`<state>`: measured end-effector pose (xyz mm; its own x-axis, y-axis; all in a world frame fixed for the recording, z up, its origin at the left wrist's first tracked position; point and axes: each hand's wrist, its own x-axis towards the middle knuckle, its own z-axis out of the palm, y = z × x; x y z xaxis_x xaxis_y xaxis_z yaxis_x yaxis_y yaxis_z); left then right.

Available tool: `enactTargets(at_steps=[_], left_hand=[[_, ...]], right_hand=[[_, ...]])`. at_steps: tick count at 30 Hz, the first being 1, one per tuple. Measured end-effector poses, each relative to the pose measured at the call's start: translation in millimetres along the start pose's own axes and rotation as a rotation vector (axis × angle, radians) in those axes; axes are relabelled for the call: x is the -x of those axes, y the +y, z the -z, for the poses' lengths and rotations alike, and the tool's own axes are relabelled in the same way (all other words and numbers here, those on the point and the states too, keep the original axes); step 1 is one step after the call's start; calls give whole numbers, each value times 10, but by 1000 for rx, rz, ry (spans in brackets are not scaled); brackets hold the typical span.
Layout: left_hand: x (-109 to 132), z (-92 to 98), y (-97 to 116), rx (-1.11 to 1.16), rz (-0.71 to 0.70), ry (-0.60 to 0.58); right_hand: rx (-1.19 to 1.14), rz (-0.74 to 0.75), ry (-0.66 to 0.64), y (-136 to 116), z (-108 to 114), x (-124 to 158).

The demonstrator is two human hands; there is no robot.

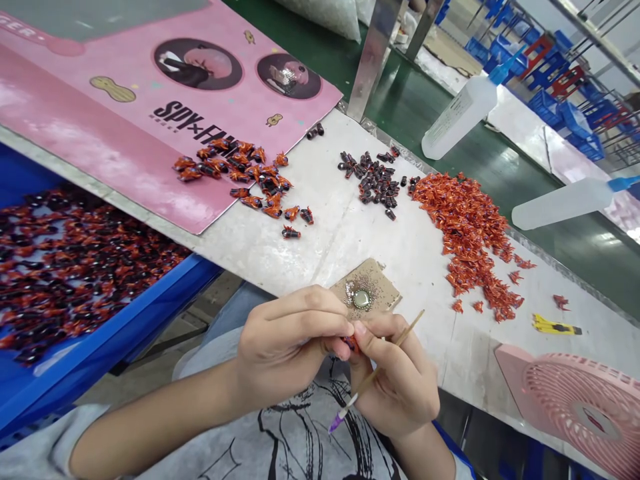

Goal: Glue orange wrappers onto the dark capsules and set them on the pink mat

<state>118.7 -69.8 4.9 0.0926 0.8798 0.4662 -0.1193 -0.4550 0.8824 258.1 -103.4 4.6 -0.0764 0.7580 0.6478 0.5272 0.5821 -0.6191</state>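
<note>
My left hand [295,337] and my right hand [395,383] meet at the near edge of the table. Fingertips of both are closed around a small orange-and-dark plastic piece [351,343], mostly hidden by them. A thin wooden-handled brush [367,383] with a purple tip is tucked among my right fingers, tip pointing down. Just beyond my hands, a small round metal cap [361,299] sits on a speckled cardboard square [390,293]. Farther off lie a heap of orange pieces [460,227], a cluster of black pieces [377,180] and joined orange-black pieces [273,200].
A pink printed board [115,153] covers the table's left part. A blue bin [165,283] full of orange-black pieces stands below. At right are a yellow-handled cutter [553,325] and a pink fan [585,393]. Two white squeeze bottles [460,117] stand along the back.
</note>
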Motion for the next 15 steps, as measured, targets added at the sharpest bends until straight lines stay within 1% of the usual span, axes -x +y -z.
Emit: enactTargets(at_steps=[3, 6, 8, 10, 13, 15], left_hand=[[-6, 11, -37, 8, 68, -10], [-29, 51, -89, 106, 162, -79], [-53, 82, -101, 150, 208, -97], [-78, 104, -81, 122, 232, -135], [-99, 109, -22, 33, 250, -251], [-104, 107, -1, 9, 271, -286]], right_hand=[[-9, -13, -19, 22, 27, -24], [-25, -37, -26, 50, 48, -26], [-32, -45, -24, 59, 47, -24], [-32, -34, -18, 60, 34, -24], [-37, -2, -15, 63, 13, -32], [-36, 9, -30, 77, 21, -34]])
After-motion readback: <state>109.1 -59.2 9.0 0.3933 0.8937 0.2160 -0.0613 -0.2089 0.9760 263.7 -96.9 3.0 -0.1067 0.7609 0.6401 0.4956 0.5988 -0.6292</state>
